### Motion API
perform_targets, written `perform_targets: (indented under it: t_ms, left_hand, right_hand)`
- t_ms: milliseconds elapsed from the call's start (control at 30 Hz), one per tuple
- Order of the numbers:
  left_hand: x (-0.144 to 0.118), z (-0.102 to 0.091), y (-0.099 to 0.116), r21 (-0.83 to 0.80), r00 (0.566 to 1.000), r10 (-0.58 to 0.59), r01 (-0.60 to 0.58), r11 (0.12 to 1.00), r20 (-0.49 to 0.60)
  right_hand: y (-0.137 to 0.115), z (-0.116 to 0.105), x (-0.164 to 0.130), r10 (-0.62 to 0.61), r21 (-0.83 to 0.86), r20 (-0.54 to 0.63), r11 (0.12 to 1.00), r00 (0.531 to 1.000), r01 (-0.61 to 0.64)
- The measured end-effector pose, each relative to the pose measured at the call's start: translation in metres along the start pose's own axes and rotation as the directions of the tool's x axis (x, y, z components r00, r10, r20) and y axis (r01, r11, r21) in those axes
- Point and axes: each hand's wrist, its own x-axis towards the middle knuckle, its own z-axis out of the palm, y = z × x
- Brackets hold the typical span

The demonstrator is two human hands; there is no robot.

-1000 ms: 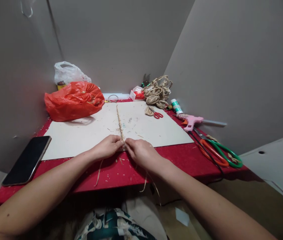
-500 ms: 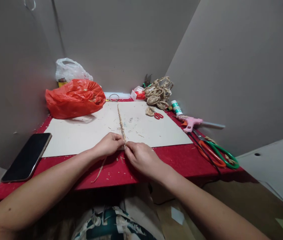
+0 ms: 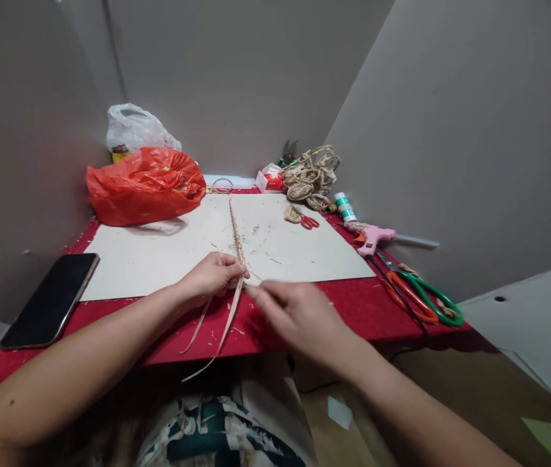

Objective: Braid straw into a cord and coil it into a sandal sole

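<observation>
Left hand (image 3: 214, 275): fingers pinched together on the near end of the braided straw cord (image 3: 235, 228), at the front edge of the white board (image 3: 158, 259).
Right hand (image 3: 299, 314): at 4 o'clock from the left hand, just beside it; fingers loosely curled, thumb and forefinger drawn together at the tips. Blurred here, so I cannot tell for sure whether they grip a strand.
Braided straw cord: lies along the middle of the white board, running from the left hand's pinch toward 12 o'clock.
Loose straw strands (image 3: 221, 327): hang from the pinch toward 6 o'clock, across the red table (image 3: 353, 311) and over its near edge.
White board: flat on the red table, with small straw scraps on it.
Phone (image 3: 51, 299): screen dark, at 9 o'clock of the hands, on the table's left edge.
Red plastic bag (image 3: 146, 185): at 11 o'clock, resting on the board's far left corner; a white plastic bag (image 3: 136, 128) behind it.
Coiled rope pile (image 3: 311, 175): at 1 o'clock, against the far wall.
Small red scissors (image 3: 307, 222): just in front of the pile, on the board.
Pink glue gun (image 3: 370, 237): at 2 o'clock, off the board's right edge.
Large scissors (image 3: 421, 298): green and orange handles, at 3 o'clock, near the table's right edge.
</observation>
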Motion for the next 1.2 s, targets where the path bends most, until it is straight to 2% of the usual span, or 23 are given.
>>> perform_targets:
  t_ms: [67,100,133,200,233,300,467,600,667,767,900,967,1033,1133,1200]
  left_hand:
    - [-0.001,-0.001,0.001,0.003,1.0,-0.007,0.007,1.0,0.014]
    - [-0.001,-0.001,0.001,0.008,1.0,-0.012,0.012,1.0,0.02]
    - [-0.001,-0.002,0.001,0.01,0.999,-0.01,0.01,1.0,0.03]
    - [0.0,-0.003,0.0,0.015,0.998,0.007,-0.008,1.0,0.067]
    - [0.001,-0.003,-0.001,0.019,0.997,0.019,-0.021,1.0,0.081]
    - [0.002,-0.004,-0.003,0.034,0.995,0.035,-0.039,0.999,0.093]
    - [0.001,-0.006,-0.003,0.164,0.992,0.034,-0.054,0.985,0.121]
    - [-0.002,-0.011,0.003,0.365,0.995,0.028,-0.059,0.929,0.091]
    - [-0.004,-0.013,0.006,0.486,0.993,0.053,-0.1,0.868,0.109]
    - [-0.005,-0.013,0.01,0.673,0.983,0.122,-0.183,0.716,0.138]
    - [-0.014,-0.005,0.014,0.913,0.98,0.184,-0.146,0.382,0.08]
    - [-0.022,0.002,0.014,0.97,0.977,0.204,-0.103,0.219,0.058]
    - [-0.028,0.008,0.012,0.994,0.976,0.214,-0.063,0.094,0.042]
    - [-0.034,0.015,0.003,0.999,0.976,0.212,-0.041,0.0,0.04]
    - [-0.036,0.02,-0.003,0.999,0.974,0.222,-0.049,0.019,0.044]
  right_hand:
    - [0.012,-0.001,0.012,0.056,0.075,-0.235,0.996,0.97,-0.039]
    - [0.018,0.0,0.02,0.051,0.122,-0.272,0.992,0.961,-0.019]
    - [0.023,0.004,0.027,0.042,0.18,-0.247,0.984,0.968,0.004]
    - [0.031,0.012,0.041,0.018,0.356,-0.04,0.934,0.999,-0.002]
    - [0.033,0.017,0.047,0.011,0.447,0.085,0.893,0.996,-0.048]
    - [0.037,0.023,0.054,0.004,0.572,0.229,0.808,0.973,-0.138]
    - [0.045,0.025,0.058,-0.002,0.675,0.399,0.678,0.917,-0.292]
    - [0.044,0.026,0.056,0.036,0.762,0.484,0.473,0.874,-0.442]
    - [0.04,0.029,0.054,0.076,0.795,0.481,0.383,0.873,-0.471]
    - [0.032,0.033,0.051,0.169,0.813,0.431,0.355,0.887,-0.462]
    - [0.025,0.037,0.047,0.257,0.839,0.373,0.316,0.892,-0.442]
    - [0.023,0.038,0.045,0.261,0.858,0.371,0.27,0.891,-0.437]
    - [0.022,0.04,0.045,0.254,0.869,0.373,0.242,0.892,-0.432]
    - [0.02,0.042,0.044,0.261,0.867,0.347,0.277,0.901,-0.414]
    - [0.02,0.043,0.044,0.256,0.862,0.33,0.311,0.909,-0.401]
